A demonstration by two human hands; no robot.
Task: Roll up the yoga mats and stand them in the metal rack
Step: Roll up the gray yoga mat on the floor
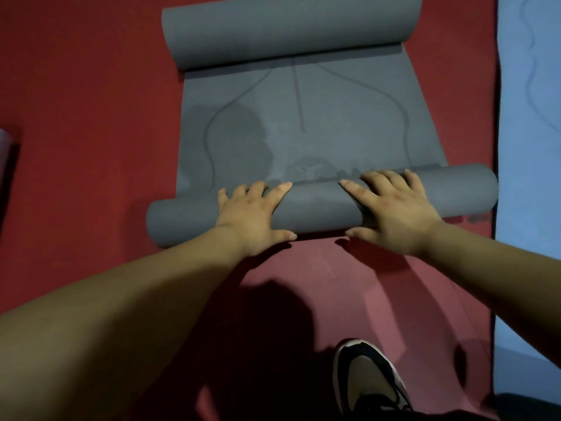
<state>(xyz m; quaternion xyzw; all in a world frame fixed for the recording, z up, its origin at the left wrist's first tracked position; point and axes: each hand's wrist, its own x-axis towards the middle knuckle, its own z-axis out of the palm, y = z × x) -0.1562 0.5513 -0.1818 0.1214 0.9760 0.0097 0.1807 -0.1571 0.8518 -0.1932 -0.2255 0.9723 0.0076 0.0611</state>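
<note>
Item 1: grey yoga mat. We find it lying on the red floor, lengthwise away from us, its flat middle printed with faint curved lines and one straight centre line. Both ends are curled. The near roll lies crosswise under the hands, and the far roll, which is thicker, sits at the top of the view.

Item 2: left hand. It lies palm down on the left-centre part of the near roll. Its fingers are spread and laid over the top of the roll, with the thumb on the side nearest us.

Item 3: right hand. It lies palm down on the right-centre part of the same roll. Its fingers are spread likewise, and the thumb points inward along the near side. We see a gap of bare roll between the two hands.

Item 4: blue mat. It lies flat along the right edge, marked with wavy lines, just beside the right end of the near roll.

Item 5: shoe. It is black and tan and stands on the red floor below the hands.
</note>
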